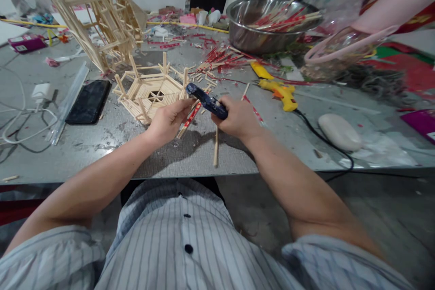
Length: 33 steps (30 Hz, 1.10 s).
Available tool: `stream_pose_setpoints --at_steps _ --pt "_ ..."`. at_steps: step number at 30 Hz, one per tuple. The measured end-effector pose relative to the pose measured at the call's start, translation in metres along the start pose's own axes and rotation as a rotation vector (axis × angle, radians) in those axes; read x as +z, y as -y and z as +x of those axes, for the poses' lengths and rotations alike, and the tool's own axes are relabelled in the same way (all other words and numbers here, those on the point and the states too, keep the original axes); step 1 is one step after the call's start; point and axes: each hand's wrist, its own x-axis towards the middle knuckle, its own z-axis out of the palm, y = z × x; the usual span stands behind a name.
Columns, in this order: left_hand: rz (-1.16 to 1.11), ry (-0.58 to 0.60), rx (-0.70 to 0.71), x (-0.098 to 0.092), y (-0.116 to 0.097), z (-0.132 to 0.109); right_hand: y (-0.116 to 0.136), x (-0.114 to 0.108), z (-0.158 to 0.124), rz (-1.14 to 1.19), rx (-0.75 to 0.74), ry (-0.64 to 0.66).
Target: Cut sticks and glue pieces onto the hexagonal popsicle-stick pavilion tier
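My right hand (pixel 238 115) is closed around a dark blue hand cutter (pixel 209 102), its head pointing up and left. Close to that head, my left hand (pixel 170 120) pinches a thin wooden stick, mostly hidden by the fingers and the tool. Wooden sticks with red printed paper (pixel 190 118) lie just beside the left fingertips. Behind the left hand sits a six-sided frame of glued sticks (pixel 149 88), with short posts at its corners. A loose wooden stick (pixel 216 147) lies on the table below the right hand.
A taller stick structure (pixel 98 22) stands back left. A phone (pixel 89 102) and white charger (pixel 42 92) lie left. Red-wrapped sticks (pixel 220 59) lie before a steel bowl (pixel 241 31). A yellow glue gun (pixel 280 90) with a black cord and a white rounded object (pixel 340 132) are right.
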Motion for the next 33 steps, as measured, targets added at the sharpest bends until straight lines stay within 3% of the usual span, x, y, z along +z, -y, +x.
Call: stream_pose_setpoints --at_steps 8,11,19,25,29,31,33 --pt "0.004 0.051 -0.048 -0.002 -0.006 0.001 -0.018 0.012 0.009 0.040 0.131 -0.176" --pt "0.112 0.032 -0.057 -0.008 -0.011 0.003 -0.028 0.015 0.014 0.031 0.214 -0.221" --pt "0.425 0.026 -0.030 -0.030 -0.025 0.013 -0.036 0.018 0.022 -0.075 0.350 -0.092" --pt "0.635 0.107 -0.012 -0.052 -0.028 0.021 -0.046 0.027 0.026 -0.123 0.364 -0.031" --pt "0.850 0.239 -0.077 -0.065 -0.042 0.027 -0.050 0.021 0.026 -0.104 0.274 -0.031" --pt "0.946 0.395 -0.127 -0.072 -0.052 0.033 -0.047 0.010 0.023 -0.023 0.131 -0.006" --pt "0.984 0.502 -0.171 -0.079 -0.059 0.040 -0.040 -0.003 0.016 0.094 -0.050 0.117"
